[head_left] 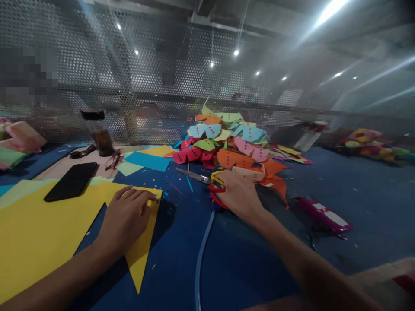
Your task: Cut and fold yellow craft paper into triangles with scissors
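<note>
My left hand [128,216] rests palm down on a pointed piece of yellow paper [139,263], fingers loosely bent and apart. In my right hand [238,192] is a pair of scissors [196,176] with yellow and red handles. Its blades point left, and I cannot make out a gap between them. A dark blue thing [216,205], partly hidden, lies under the right hand, with a pale blue cord or strip [201,250] running toward me. Just beyond is a heap of folded colored paper pieces [227,142] with red dots.
Large yellow sheets [42,233] lie at left under a black phone [71,181]. Behind are a dark-lidded jar [101,136], eyeglasses [113,160] and a blue sheet [149,160]. A purple item [324,216] lies at right. A perforated metal wall [155,86] stands behind.
</note>
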The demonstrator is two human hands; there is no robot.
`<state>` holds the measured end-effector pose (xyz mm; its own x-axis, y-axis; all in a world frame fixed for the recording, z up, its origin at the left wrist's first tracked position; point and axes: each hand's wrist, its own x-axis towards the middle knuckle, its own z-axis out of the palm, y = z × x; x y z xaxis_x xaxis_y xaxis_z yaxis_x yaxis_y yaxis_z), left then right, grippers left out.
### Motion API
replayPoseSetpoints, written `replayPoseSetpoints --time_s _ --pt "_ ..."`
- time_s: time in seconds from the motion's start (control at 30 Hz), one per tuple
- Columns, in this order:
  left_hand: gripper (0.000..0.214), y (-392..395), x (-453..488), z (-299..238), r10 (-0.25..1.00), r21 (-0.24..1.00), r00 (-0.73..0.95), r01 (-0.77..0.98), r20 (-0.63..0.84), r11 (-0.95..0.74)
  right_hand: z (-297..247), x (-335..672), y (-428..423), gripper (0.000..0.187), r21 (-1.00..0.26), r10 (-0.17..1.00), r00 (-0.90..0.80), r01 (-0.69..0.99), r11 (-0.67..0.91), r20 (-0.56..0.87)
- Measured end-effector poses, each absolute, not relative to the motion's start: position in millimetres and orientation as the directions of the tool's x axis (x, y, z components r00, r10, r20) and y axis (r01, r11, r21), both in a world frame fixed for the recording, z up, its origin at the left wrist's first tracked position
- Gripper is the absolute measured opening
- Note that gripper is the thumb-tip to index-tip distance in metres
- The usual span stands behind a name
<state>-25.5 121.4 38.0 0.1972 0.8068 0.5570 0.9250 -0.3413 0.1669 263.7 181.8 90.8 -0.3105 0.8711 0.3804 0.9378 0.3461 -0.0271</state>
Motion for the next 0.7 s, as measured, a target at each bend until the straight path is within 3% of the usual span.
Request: replayPoseSetpoints --time_s 0.33,0.57,0.7 --pt "0.033 124 -28 36 0.861 0.143 0.198 0.944 0.469 -0.296 92 269 187 0.021 0.008 0.87 -0.292 0.949 0.315 0.397" --pt "0.035 125 -27 31 0.849 0.246 0.236 0.89 0.473 -0.384 90 266 180 0.022 -0.013 0.854 -0.34 0.927 0.375 0.394" --pt "0.035 126 -31 37 0.849 0.2 0.144 0.94 0.508 -0.278 91 263 176 0.022 -0.027 0.86 -0.342 0.925 0.38 0.377"
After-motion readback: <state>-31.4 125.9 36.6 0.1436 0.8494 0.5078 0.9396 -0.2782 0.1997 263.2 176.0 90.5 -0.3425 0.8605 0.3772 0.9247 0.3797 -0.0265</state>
